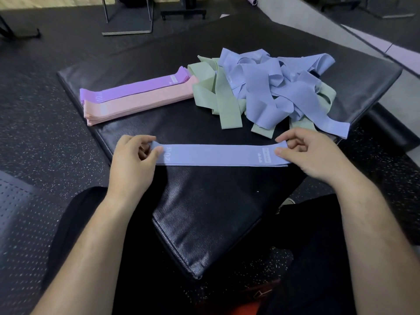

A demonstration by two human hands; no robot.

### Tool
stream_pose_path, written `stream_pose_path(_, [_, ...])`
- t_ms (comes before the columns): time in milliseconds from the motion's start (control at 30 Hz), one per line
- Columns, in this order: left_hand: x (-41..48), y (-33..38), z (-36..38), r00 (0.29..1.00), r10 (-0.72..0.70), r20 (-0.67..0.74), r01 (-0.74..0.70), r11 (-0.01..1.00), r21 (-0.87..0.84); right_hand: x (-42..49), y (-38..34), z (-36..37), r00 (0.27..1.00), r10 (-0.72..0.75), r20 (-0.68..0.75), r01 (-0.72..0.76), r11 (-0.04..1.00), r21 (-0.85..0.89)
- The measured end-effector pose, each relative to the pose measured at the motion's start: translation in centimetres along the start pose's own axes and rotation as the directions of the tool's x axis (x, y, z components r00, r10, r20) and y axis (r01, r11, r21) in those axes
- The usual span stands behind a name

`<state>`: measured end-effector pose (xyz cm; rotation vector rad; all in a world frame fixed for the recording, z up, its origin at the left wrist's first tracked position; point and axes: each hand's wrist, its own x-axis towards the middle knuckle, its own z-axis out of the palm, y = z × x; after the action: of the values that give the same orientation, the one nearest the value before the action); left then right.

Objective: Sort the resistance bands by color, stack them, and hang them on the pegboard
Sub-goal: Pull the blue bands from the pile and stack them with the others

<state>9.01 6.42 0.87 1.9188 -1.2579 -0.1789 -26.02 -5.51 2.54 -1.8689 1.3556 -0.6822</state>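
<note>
The left hand [134, 155] and right hand [311, 153] each pinch an end of the blue band [216, 154], flat on the near mat [204, 201]; squaring its edges now should let bands from the tangled pile [268, 92] stack neatly.

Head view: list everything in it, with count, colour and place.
flat band: one, pale blue, straight across the pad's near part.
purple stack: one, purple, pad's far left.
pink stack: one, pink, touching the purple stack's near side.
blue bands: count unclear, pale blue, tangled pile at far right.
green bands: count unclear, pale green, mixed into that pile.
pad: one, black, under all the bands.
floor: black, speckled, around the pad.
metal stand: one, grey, top left.
left hand: pinches the flat band's left end.
right hand: pinches its right end.
</note>
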Motion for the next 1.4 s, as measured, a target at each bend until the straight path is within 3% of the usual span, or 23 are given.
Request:
stream_pose_path(100, [-0.3, -0.2, 0.3, 0.999, 0.030, -0.014, -0.029, 0.999, 0.032, -0.1, 0.2, 0.2, 0.997, -0.072, -0.034, 0.067, 0.989, -0.129])
stream_pose_path(233, [-1.1, 0.1, 1.1, 0.952, 0.307, 0.012, -0.297, 0.910, 0.288, -0.4, 0.5, 0.3, 0.986, -0.166, 0.007, 0.165, 0.968, -0.191])
stream_pose_path(433, [-1.5, 2.8, 3.5, 0.826, 0.456, 0.331, -0.519, 0.845, 0.132, -1.4, 0.6, 0.8, 0.968, -0.236, 0.079, 0.246, 0.956, -0.162])
stream_pose_path(533, [-1.2, 3.1, 4.5, 0.790, 0.493, 0.364, -0.547, 0.835, 0.058, -1.3, 0.7, 0.9, 0.969, -0.235, 0.071, 0.244, 0.955, -0.169])
stream_pose_path(700, [-1.2, 3.2, 4.6, 0.795, 0.497, 0.346, -0.553, 0.830, 0.078, -1.5, 0.6, 0.9, 0.968, -0.245, 0.060, 0.252, 0.953, -0.169])
stream_pose_path(800, [-1.8, 4.3, 4.6, 0.809, 0.460, 0.365, -0.523, 0.848, 0.089, -1.4, 0.6, 1.1, 0.972, -0.232, -0.042, 0.225, 0.966, -0.125])
stream_pose_path(933, [-0.8, 7.2, 6.7, 0.797, 0.474, 0.374, -0.534, 0.843, 0.067, -0.2, 0.2, 1.2, 0.929, -0.268, -0.257, 0.222, 0.955, -0.194])
stream_pose_path(1100, [1.8, 11.6, 10.5, 0.786, 0.530, 0.317, -0.563, 0.827, 0.014, 1.9, -0.3, 1.6, 0.932, -0.259, -0.252, 0.188, 0.943, -0.276])
stream_pose_path(1267, [2.9, 13.3, 12.3, 0.786, 0.539, 0.301, -0.562, 0.827, -0.014, 3.3, -0.7, 2.2, 0.914, -0.190, -0.357, 0.138, 0.976, -0.168])
stream_pose_path(1400, [3.2, 14.3, 12.3, 0.781, 0.543, 0.308, -0.552, 0.831, -0.066, 3.1, -1.2, 1.7, 0.874, -0.283, -0.394, 0.249, 0.959, -0.137])
